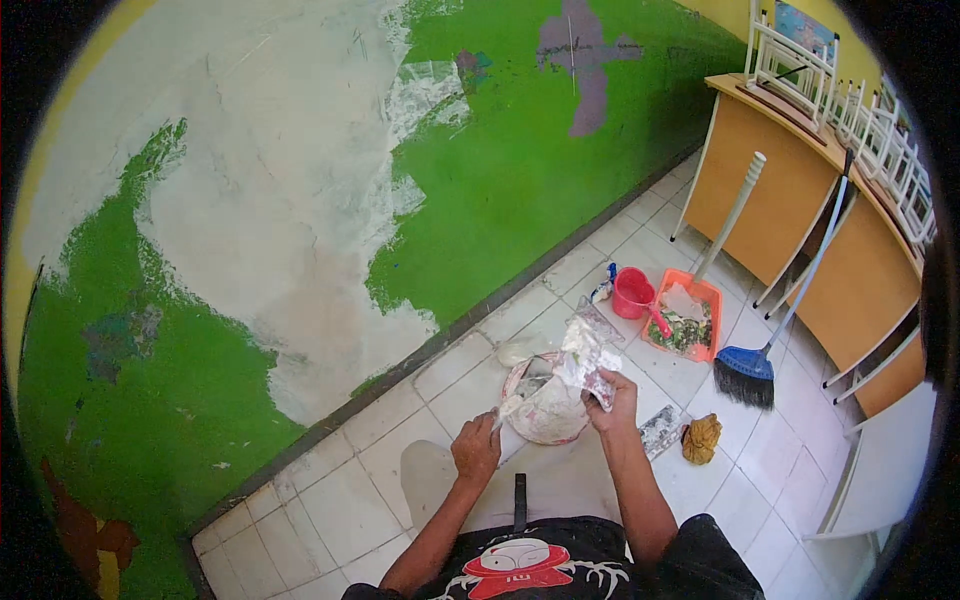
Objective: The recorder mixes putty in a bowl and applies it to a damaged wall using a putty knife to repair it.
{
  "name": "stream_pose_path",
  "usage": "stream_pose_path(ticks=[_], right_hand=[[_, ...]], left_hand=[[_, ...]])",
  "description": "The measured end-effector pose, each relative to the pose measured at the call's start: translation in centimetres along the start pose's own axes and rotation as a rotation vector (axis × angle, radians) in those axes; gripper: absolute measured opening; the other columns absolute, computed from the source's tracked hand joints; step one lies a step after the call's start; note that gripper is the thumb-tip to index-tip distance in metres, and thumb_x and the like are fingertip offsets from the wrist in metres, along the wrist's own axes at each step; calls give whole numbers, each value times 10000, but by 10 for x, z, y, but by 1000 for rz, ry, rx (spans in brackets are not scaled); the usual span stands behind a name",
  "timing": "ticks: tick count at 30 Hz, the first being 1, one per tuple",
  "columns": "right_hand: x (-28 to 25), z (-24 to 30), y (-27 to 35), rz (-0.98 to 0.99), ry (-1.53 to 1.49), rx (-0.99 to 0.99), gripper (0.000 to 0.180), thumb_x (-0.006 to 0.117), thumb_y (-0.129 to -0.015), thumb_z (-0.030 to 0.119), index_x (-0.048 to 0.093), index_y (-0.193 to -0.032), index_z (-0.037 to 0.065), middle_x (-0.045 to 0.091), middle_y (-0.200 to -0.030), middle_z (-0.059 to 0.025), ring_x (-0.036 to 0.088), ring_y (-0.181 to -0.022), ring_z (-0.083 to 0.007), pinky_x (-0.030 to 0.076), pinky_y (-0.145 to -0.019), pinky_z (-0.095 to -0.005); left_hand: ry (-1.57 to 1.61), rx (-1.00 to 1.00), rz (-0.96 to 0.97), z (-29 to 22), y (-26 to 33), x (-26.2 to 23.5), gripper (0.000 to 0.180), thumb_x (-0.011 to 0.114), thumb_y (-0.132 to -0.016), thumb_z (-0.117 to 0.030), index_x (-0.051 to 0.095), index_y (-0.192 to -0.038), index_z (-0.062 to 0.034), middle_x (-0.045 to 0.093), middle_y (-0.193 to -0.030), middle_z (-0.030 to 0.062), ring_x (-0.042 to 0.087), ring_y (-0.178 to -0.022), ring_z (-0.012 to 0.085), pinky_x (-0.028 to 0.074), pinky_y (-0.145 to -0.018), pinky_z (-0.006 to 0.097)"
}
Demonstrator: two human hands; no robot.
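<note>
My left hand [477, 447] is closed round a putty knife [509, 406], its pale, smeared blade at the left rim of a round bucket [545, 428]. The bucket stands on the floor in front of me, coated inside and out with whitish filler. Above its right side, my right hand [612, 402] grips a flat plate [603, 388] by its near end. White putty [580, 350] lies thick and uneven over the far part of that plate. The fingers partly hide both tools' grips.
A green wall [500, 200] with a large whitish patch [270, 200] rises left and ahead. Right of the bucket are a red dipper [632, 292], an orange dustpan [712, 320] with debris, a blue broom [745, 372], a brown cloth [701, 439] and desks [770, 170] with stacked white chairs.
</note>
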State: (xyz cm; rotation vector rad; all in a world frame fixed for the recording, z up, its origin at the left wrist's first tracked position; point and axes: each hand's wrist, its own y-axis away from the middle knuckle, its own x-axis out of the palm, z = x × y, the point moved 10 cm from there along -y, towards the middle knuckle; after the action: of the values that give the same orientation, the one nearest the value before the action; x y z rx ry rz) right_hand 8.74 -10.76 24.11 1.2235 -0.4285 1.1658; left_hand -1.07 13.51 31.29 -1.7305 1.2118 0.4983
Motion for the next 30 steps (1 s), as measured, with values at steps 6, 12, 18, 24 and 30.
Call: stream_pose_path(ticks=[6,12,18,24,30], right_hand=[[-8,6,14,-59,89,-106,159,594,-780,127,603,-925,60,651,-884,-102,652,-775,-284,529,-693,-436],[-20,-41,30,-113,86,-17,293,566,-790,97,585,-1072,23,650,-959,-123,664,-813,-297,555,-706,-440],[-5,-64,33,-88,66,-66,338,575,-789,94,577,-1104,-26,650,-994,-132,668,-832,-307,579,-684,-447],[-4,-58,18,-185,96,-58,218,576,-775,93,602,-987,50,648,-984,-107,654,-822,-293,541,-678,-488],[29,-18,-4,-29,48,-91,108,590,-791,124,593,-884,69,651,-820,-89,651,-784,-272,537,-681,-420]], left_hand=[[-17,-104,-89,0,-11,-19,369,633,-844,-108,591,-1204,-41,615,-1007,140,601,-861,331,506,-743,427],[125,-163,-45,8,-18,-8,326,650,-849,-124,559,-1139,-5,579,-995,175,598,-929,374,485,-757,452],[207,-266,-30,10,-12,6,327,654,-843,-112,519,-1127,-21,610,-902,185,617,-853,389,496,-714,474],[111,-183,-24,7,-9,13,300,649,-827,-111,549,-1103,-46,616,-881,171,616,-819,373,493,-700,466],[34,-71,-1,4,-4,18,250,667,-828,-125,572,-1046,-48,648,-937,182,636,-852,381,497,-702,465]])
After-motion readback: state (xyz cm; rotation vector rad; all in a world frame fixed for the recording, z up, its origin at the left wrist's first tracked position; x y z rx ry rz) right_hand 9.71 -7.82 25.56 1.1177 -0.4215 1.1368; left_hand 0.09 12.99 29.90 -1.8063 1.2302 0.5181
